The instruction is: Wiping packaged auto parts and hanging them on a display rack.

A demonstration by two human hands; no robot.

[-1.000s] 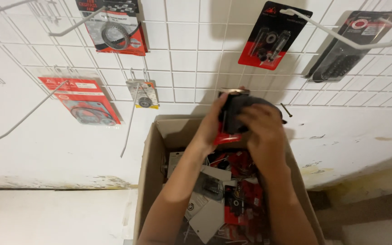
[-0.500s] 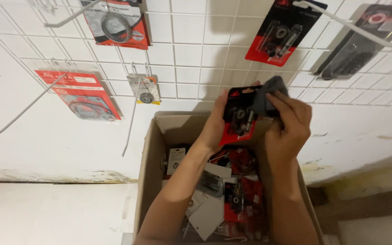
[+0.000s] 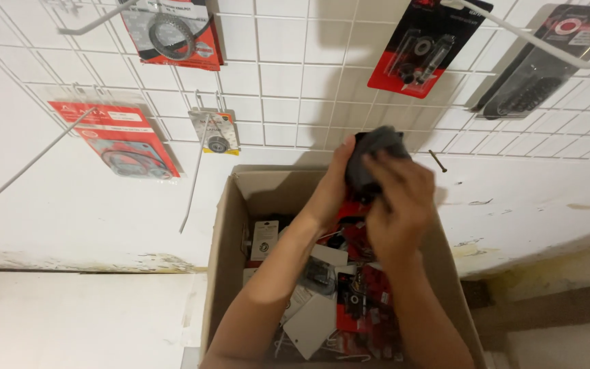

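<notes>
White wire grid panel (image 3: 295, 82) is mounted on the wall, hung with red-backed blister packs (image 3: 423, 48) and long bare hooks. Open cardboard box (image 3: 230, 232) is set below it, filled with red and white packaged parts (image 3: 360, 307). A dark part on a red card (image 3: 370, 160) is held above the box's far edge, just under the grid. Left hand (image 3: 332, 188) is wrapped around its left side, fingers clamped. Right hand (image 3: 397, 205) is laid over its front, fingers closed on it.
</notes>
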